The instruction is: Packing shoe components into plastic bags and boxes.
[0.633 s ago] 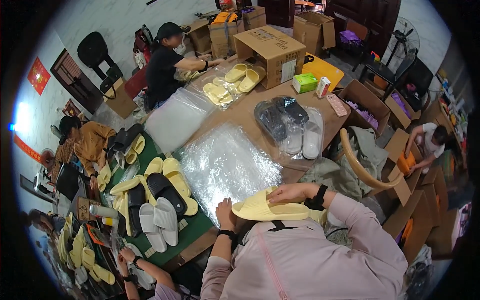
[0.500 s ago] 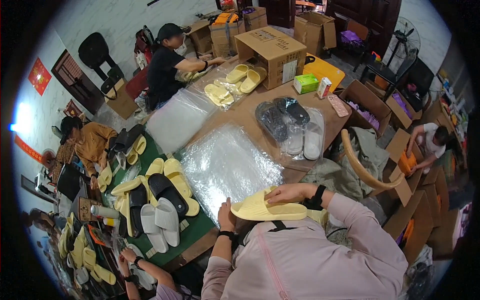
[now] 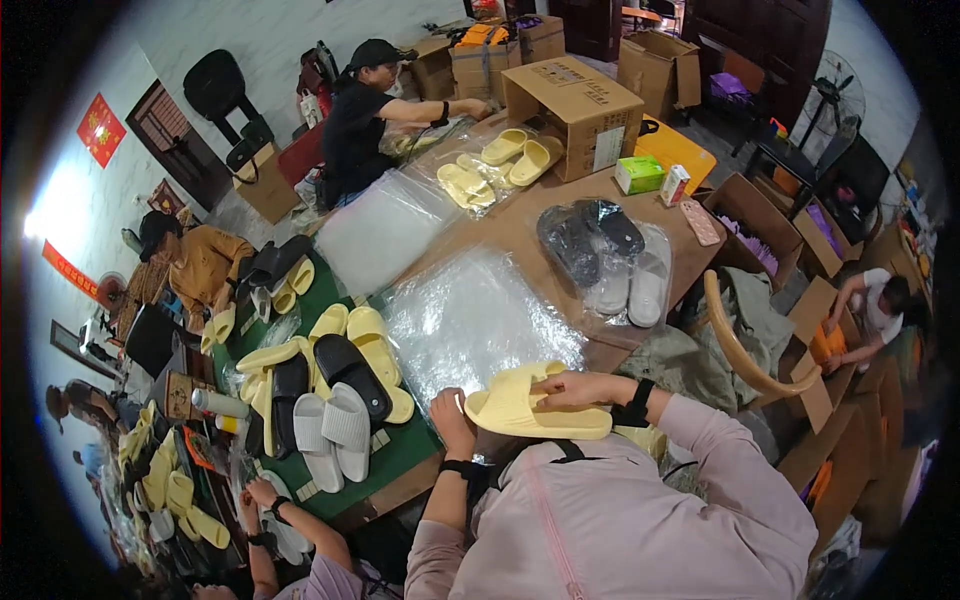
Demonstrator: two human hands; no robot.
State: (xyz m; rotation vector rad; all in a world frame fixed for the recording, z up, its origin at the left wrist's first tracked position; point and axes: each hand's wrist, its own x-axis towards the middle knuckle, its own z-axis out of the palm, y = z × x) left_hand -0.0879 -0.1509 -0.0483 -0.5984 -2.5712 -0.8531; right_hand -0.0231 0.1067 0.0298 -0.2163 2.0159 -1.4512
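Observation:
A yellow slide slipper (image 3: 520,405) is in my right hand (image 3: 578,390), whose fingers reach under its strap from the open heel side. Its toe points left and the sole lies level close to my chest. My left hand (image 3: 454,422) is just left of the toe, over the near edge of a stack of clear plastic bags (image 3: 480,315). Its fingers look loosely apart, with nothing visible in them; whether it still touches the toe is hard to see. Another yellow slipper (image 3: 640,436) partly shows behind my right wrist.
Yellow, black and grey slippers (image 3: 345,375) are piled on the green mat to the left. Bagged slippers (image 3: 605,258) and an open carton (image 3: 575,115) stand farther off. A curved wooden chair arm (image 3: 745,345) is at my right. Co-workers (image 3: 375,120) sit around the table.
My left hand has shifted slightly left of the slipper's toe and its fingers have spread. The right hand keeps its hold. The whole view has swung a little, moving the surroundings rightward.

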